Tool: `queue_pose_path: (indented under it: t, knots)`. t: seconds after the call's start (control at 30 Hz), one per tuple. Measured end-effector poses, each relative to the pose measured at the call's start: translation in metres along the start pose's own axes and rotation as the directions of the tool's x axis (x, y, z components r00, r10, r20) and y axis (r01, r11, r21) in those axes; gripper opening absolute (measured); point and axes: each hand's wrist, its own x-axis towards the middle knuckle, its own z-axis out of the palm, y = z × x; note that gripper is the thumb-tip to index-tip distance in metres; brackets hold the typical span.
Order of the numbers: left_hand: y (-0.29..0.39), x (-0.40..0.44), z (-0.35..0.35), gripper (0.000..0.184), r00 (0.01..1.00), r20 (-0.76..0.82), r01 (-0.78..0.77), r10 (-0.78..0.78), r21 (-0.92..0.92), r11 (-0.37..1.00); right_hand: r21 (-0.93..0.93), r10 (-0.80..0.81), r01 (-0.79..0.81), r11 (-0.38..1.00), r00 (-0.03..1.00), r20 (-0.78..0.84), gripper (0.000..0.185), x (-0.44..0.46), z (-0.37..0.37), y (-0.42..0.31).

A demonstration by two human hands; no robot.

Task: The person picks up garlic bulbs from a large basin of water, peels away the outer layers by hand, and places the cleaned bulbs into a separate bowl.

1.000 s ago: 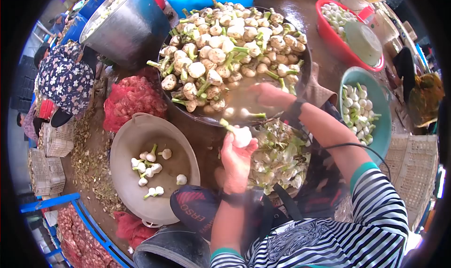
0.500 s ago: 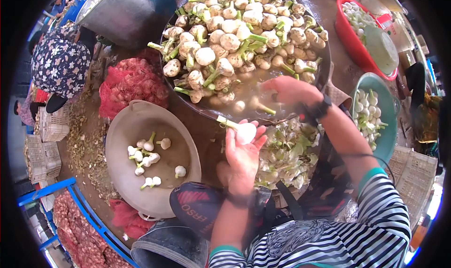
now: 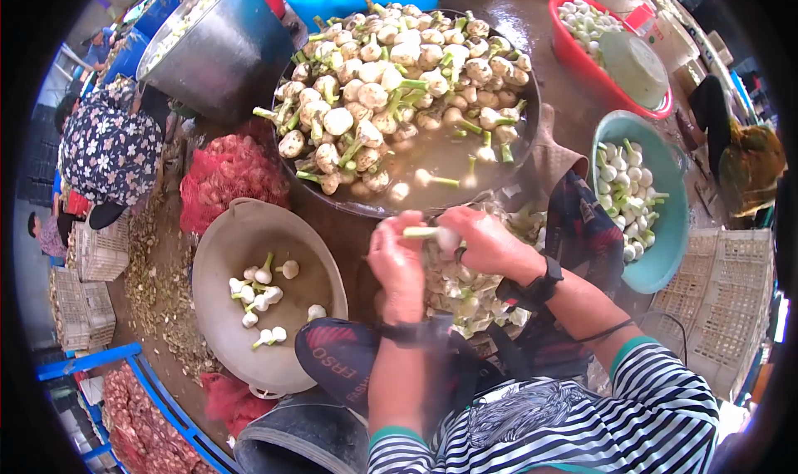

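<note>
Crosswise, garlic bulb [image 3: 448, 239], stem [image 3: 419, 233] pointing to left hand [image 3: 397, 260], body in right hand [image 3: 492, 243].

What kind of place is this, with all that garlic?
It looks like a garlic-cleaning workplace, maybe a shed. The wide pan holds a heap of muddy bulbs in brown water, the teal basin holds whiter ones, and stacked crates stand nearby.

Wet brown floor [image 3: 525, 27]: directly supported items.
Upper centre: large round dark metal pan [image 3: 349, 205]. Upper right: red plastic basin [image 3: 572, 65]. Right: teal plastic basin [image 3: 667, 254]. Left: red mesh sack [image 3: 231, 185], scattered pale scraps [image 3: 156, 295]. Lower left: grey oval metal basin [image 3: 237, 333].
</note>
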Motion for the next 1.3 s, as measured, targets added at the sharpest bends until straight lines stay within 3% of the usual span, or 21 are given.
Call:
queue_pose_path:
  t: [0.03, 0.13, 0.17, 0.23, 0.33, 0.43, 0.5, 0.53, 0.57, 0.6, 0.7, 0.77, 0.8, 0.83, 0.9, 0.97, 1.0, 1.07, 1.17, 1.2, 1.3]
  knots:
    - [0.008, 0.005, -0.007, 0.020, 0.990, -0.135, 0.023, -0.033, -0.080, 0.997, 0.055, 0.055, -0.055, 0.997, 0.998, 0.005, 0.049, -0.004, -0.004, 0.009]
    - [0.022, 0.007, -0.014, 0.020, 0.982, -0.190, -0.015, 0.004, -0.061, 0.998, 0.355, 0.245, -0.270, 0.895, 0.963, 0.114, 0.045, -0.011, -0.022, 0.021]
    - [0.023, 0.008, -0.018, 0.019, 0.984, -0.176, -0.028, 0.019, -0.051, 0.998, 0.557, 0.269, -0.294, 0.776, 0.955, 0.128, 0.043, -0.013, -0.027, 0.021]
    - [0.018, 0.012, -0.032, 0.036, 0.902, -0.421, 0.002, 0.093, 0.221, 0.975, 0.861, 0.294, -0.289, 0.419, 0.940, 0.172, 0.038, -0.017, -0.033, 0.022]
    - [0.003, 0.016, -0.061, 0.059, 0.778, -0.625, 0.478, -0.060, 0.527, 0.702, 0.903, 0.349, -0.231, 0.363, 0.932, 0.098, 0.037, -0.004, -0.028, 0.019]
    - [0.000, -0.009, -0.041, 0.057, 0.892, -0.406, 0.430, -0.199, 0.626, 0.651, 0.934, 0.278, -0.147, 0.327, 0.959, 0.054, 0.038, 0.029, -0.004, -0.027]
    - [-0.009, -0.005, -0.050, 0.053, 0.879, -0.423, 0.457, -0.219, 0.621, 0.637, 0.844, -0.083, 0.120, 0.523, 0.993, -0.090, 0.054, 0.052, 0.033, -0.072]
    - [-0.007, -0.005, -0.043, 0.049, 0.866, -0.443, 0.483, -0.233, 0.616, 0.622, 0.853, -0.219, 0.180, 0.491, 0.972, -0.079, 0.070, 0.049, 0.040, -0.109]
    - [-0.002, -0.004, -0.036, 0.046, 0.853, -0.462, 0.505, -0.243, 0.612, 0.608, 0.914, -0.332, 0.058, 0.402, 0.939, 0.087, 0.079, 0.041, 0.033, -0.125]
    - [0.007, -0.011, -0.010, 0.045, 0.799, -0.555, 0.580, -0.229, 0.613, 0.537, 0.717, -0.355, 0.268, 0.643, 0.934, -0.032, 0.072, 0.042, 0.043, -0.131]
    - [-0.002, -0.026, -0.029, 0.038, 1.000, -0.005, 0.024, -0.024, 0.471, 0.882, 0.782, -0.265, 0.098, 0.615, 0.960, 0.087, 0.063, 0.055, 0.037, -0.088]
    - [0.001, -0.014, -0.011, 0.033, 0.991, 0.130, -0.091, 0.036, 0.447, 0.890, 0.738, -0.050, -0.126, 0.663, 0.976, 0.212, 0.052, 0.059, 0.005, -0.042]
    - [0.007, 0.001, 0.005, 0.030, 0.999, 0.036, 0.001, -0.030, 0.621, 0.784, 0.640, 0.083, -0.241, 0.730, 0.960, 0.268, 0.043, 0.062, -0.017, -0.023]
    - [0.015, 0.015, 0.027, 0.027, 0.994, -0.057, 0.106, -0.097, 0.759, 0.643, 0.327, 0.037, -0.053, 0.944, 0.998, 0.055, 0.036, 0.067, -0.020, 0.009]
    - [0.006, 0.063, 0.038, 0.023, 0.988, 0.155, -0.142, 0.023, 0.829, 0.541, 0.157, 0.144, -0.133, 0.979, 0.988, -0.057, 0.030, 0.081, -0.035, 0.061]
    - [-0.014, 0.114, 0.050, 0.019, 0.876, 0.479, -0.473, 0.061, 0.877, -0.085, -0.016, 0.162, -0.164, 0.986, 0.983, -0.086, 0.030, 0.093, -0.053, 0.106]
    - [-0.026, 0.130, 0.056, 0.020, 0.841, 0.534, -0.530, -0.088, 0.781, -0.329, -0.070, 0.226, -0.230, 0.971, 0.973, -0.053, 0.032, 0.098, -0.058, 0.122]
    - [-0.057, 0.159, 0.067, 0.026, 0.814, 0.391, -0.579, -0.430, 0.485, -0.655, -0.176, 0.360, -0.354, 0.919, 0.933, 0.007, 0.037, 0.107, -0.070, 0.143]
    - [-0.091, 0.181, 0.061, 0.024, 0.714, 0.255, -0.692, -0.652, 0.115, -0.713, -0.115, 0.391, -0.386, 0.915, 0.920, 0.021, 0.037, 0.118, -0.068, 0.162]
    - [-0.102, 0.187, 0.060, 0.024, 0.704, 0.069, -0.710, -0.706, 0.047, -0.703, -0.079, 0.344, -0.342, 0.936, 0.939, 0.014, 0.028, 0.119, -0.065, 0.166]
    - [-0.106, 0.201, 0.058, 0.024, 0.703, 0.009, -0.710, -0.712, 0.086, -0.699, -0.045, 0.251, -0.247, 0.968, 0.956, 0.150, 0.036, 0.131, -0.064, 0.173]
